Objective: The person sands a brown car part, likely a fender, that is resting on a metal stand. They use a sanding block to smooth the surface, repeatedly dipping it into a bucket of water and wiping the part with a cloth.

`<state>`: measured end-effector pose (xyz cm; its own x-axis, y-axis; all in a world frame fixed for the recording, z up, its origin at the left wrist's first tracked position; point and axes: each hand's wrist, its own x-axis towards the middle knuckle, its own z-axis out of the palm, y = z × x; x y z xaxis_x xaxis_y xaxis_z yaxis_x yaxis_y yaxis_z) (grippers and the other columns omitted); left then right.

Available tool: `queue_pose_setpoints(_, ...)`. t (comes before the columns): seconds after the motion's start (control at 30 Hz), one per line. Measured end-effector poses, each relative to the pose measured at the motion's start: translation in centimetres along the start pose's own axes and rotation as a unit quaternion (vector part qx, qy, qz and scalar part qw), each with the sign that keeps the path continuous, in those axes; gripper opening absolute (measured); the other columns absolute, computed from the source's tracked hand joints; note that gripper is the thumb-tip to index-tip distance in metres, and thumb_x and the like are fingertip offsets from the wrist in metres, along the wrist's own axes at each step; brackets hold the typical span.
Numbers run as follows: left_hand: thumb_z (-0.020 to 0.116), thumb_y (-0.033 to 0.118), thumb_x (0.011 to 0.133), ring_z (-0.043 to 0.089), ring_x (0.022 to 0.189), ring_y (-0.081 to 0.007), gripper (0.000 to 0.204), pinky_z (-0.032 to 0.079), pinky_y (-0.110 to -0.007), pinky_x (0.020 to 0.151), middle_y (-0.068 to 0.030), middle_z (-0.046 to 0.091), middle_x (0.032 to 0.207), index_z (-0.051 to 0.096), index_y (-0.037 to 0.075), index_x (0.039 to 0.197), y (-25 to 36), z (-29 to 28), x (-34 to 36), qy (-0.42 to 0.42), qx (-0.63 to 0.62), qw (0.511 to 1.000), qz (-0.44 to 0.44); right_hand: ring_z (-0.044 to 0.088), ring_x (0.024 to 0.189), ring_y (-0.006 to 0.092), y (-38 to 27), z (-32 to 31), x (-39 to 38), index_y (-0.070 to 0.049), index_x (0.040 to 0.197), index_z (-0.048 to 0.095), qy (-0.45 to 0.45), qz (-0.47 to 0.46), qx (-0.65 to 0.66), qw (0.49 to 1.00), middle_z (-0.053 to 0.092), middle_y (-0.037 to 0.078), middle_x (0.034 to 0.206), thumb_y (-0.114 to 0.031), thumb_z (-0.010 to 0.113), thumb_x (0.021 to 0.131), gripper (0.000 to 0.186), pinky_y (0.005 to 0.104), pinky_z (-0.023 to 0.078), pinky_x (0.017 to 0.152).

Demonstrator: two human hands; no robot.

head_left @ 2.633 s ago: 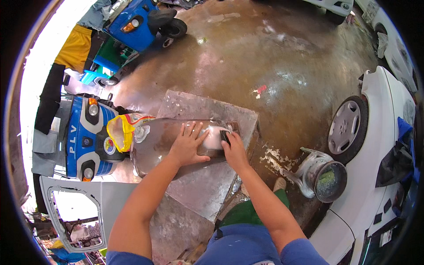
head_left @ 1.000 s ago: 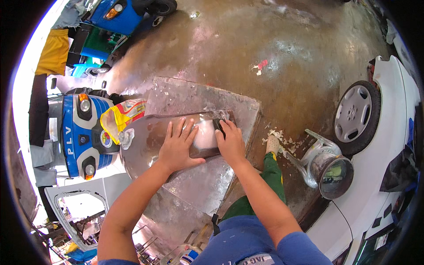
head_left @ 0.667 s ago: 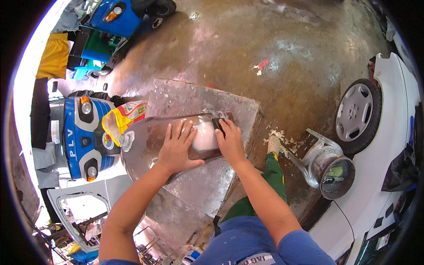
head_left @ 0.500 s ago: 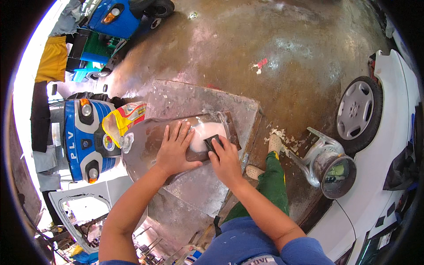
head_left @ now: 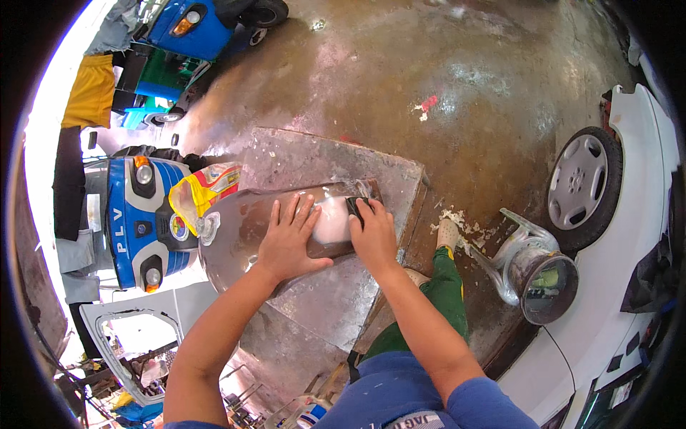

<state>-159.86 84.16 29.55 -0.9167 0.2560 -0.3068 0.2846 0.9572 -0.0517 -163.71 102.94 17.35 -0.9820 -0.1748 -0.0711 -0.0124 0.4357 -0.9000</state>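
Right hand (head_left: pixel 373 232), grip closed on black pad (head_left: pixel 354 206), has shifted farther up beside white patch (head_left: pixel 331 220); left hand (head_left: pixel 289 247) spread flat. Tank (head_left: pixel 232 209) glossy grey-brown, on table (head_left: pixel 336 297).

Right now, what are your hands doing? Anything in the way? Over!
Left hand spread on fuel tank. Right hand holds black pad at white patch's right edge. Yellow-and-red bag by tank's left end, away from both hands.

White letters (head_left: pixel 119 231) stand on the blue vehicle (head_left: pixel 127 200), and more on the grey patch (head_left: pixel 420 422) of the blue shirt (head_left: pixel 411 382)
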Motion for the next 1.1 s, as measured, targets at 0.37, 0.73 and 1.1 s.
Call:
queue_pose_setpoints(0.37,0.079,0.072,0.068,0.027,0.158,-0.0399,0.126,0.017,-0.064,0.127,-0.0198,0.036,0.167,0.038,-0.005,0.158,-0.2,0.6,-0.3,-0.013,-0.005,1.000,-0.022,0.063,0.110,0.0448,-3.4,-0.6,-0.6,-0.005,0.131,0.069,-0.061,-0.063,-0.053,0.995,0.064,0.026,0.133,-0.021,0.063,0.096,0.039,0.0519,0.052,0.098)
queue_pose_setpoints(0.73,0.077,0.074,0.070,0.028,0.157,-0.0409,0.128,0.019,-0.065,0.126,-0.0210,0.036,0.167,0.034,-0.008,0.158,-0.3,1.1,-0.9,0.035,-0.007,0.999,-0.004,0.061,0.110,0.0433,-4.6,-1.1,-2.5,-0.007,0.129,0.067,-0.052,-0.160,-0.058,0.984,0.061,0.023,0.135,-0.017,0.072,0.088,0.043,0.0519,0.052,0.095)
queue_pose_setpoints(1.1,0.077,0.075,0.071,0.026,0.158,-0.0402,0.129,0.017,-0.062,0.129,-0.0183,0.036,0.168,0.031,-0.005,0.161,-0.6,0.4,-2.0,-0.003,-0.018,1.000,0.018,0.059,0.119,0.0432,-3.8,-3.7,-6.1,-0.007,0.135,0.068,-0.099,-0.117,0.002,0.988,0.059,0.022,0.140,-0.015,0.071,0.092,0.043,0.0481,0.050,0.102)
